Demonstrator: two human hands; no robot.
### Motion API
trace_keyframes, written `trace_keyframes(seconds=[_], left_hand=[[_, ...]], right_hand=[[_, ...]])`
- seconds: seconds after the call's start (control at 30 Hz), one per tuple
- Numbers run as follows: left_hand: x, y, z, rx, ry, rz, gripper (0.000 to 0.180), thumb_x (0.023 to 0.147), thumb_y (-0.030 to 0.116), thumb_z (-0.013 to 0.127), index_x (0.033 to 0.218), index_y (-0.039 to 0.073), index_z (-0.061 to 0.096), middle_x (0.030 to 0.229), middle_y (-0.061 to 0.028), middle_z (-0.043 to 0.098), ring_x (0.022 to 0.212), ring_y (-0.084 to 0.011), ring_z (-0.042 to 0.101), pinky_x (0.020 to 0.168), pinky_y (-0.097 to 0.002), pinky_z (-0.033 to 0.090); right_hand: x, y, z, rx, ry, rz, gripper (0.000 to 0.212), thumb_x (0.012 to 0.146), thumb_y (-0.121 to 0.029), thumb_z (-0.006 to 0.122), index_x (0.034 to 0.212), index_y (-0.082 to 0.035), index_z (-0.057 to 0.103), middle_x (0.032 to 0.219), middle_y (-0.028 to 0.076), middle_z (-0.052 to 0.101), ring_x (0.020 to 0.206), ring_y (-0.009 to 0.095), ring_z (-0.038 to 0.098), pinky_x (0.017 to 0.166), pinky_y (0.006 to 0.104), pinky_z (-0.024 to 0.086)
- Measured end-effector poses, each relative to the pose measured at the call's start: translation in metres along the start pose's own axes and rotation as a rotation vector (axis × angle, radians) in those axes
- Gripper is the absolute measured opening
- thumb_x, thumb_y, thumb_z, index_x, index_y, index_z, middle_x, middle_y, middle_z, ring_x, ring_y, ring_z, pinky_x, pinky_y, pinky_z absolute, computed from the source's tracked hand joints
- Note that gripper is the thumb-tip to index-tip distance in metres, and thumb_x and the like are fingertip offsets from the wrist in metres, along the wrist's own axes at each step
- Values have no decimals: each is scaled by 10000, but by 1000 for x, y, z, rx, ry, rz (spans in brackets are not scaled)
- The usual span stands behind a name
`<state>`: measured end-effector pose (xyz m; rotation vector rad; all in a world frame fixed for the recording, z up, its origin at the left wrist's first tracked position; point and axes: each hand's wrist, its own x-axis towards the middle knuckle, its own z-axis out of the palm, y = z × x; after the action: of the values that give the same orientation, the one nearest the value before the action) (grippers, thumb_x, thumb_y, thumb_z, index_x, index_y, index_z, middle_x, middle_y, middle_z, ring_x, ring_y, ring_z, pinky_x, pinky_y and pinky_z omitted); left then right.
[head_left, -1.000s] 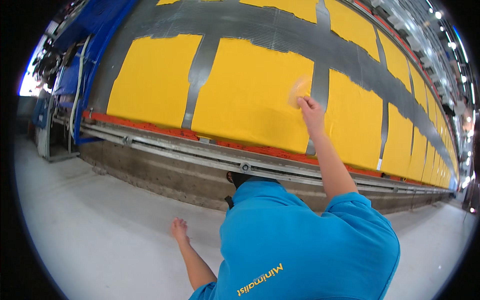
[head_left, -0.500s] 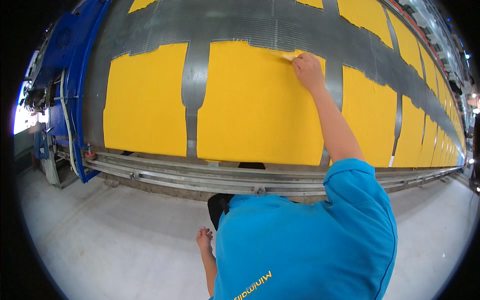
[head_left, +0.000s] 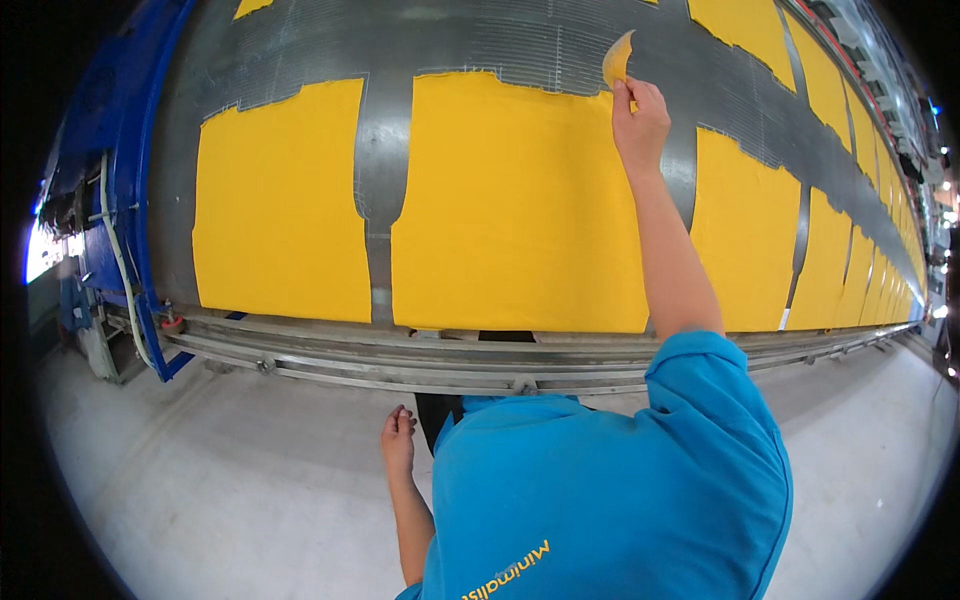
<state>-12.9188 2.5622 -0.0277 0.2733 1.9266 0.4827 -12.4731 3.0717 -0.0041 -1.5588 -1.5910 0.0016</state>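
Raised over the belt, my right hand (head_left: 641,112) pinches a thin, bent, yellowish leaf-shaped piece (head_left: 619,62) between thumb and fingers; its exact kind is unclear. Below the hand lies a large flat yellow fabric panel (head_left: 515,205), whose far edge is stepped and curved. The right wrist and forearm pass over that panel's right side. My left hand (head_left: 398,440) hangs low at my side, away from the belt, with loosely curled fingers and nothing visible in it.
More yellow panels lie on the dark grey belt (head_left: 382,150): one to the left (head_left: 280,205) and several running off to the right. A metal rail (head_left: 420,375) runs along the near edge. A blue machine frame (head_left: 130,200) stands at the left.
My right hand has lifted from the panel's far edge, moving up and right with the thin piece, which now stands upright. My left hand has shifted slightly left and upward.
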Motion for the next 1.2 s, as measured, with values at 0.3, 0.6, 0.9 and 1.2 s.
trace_keyframes(seconds=[0.3,0.6,0.9,1.2], left_hand=[[6,-70,-41,-24,41,-195,489,1002,407,600,1291,13,582,1141,-109,673,973,-201,662,800,-314,511],[21,-73,-35,-71,-43,-167,508,1008,439,586,1306,28,565,1174,-123,667,1002,-231,663,850,-366,517],[52,-74,-50,-8,-96,-110,488,1018,427,574,1297,26,574,1166,-113,671,1005,-231,666,855,-368,516],[36,-71,-75,-78,8,-72,494,1021,419,568,1294,8,578,1172,-117,668,1012,-225,667,843,-344,518]], right_hand=[[0,-20,-16,67,-63,13,70,867,-63,638,868,-44,705,887,109,697,888,316,650,778,420,515],[-184,-8,-135,-214,-571,-290,189,831,-6,582,967,-60,700,991,119,686,914,330,645,805,418,529],[-189,-122,-134,89,-470,40,160,856,-21,646,1004,-27,705,975,138,672,918,330,652,781,397,539],[-227,-170,-64,379,-1035,-274,165,830,-8,605,959,-34,705,966,131,661,933,331,637,795,440,519]])
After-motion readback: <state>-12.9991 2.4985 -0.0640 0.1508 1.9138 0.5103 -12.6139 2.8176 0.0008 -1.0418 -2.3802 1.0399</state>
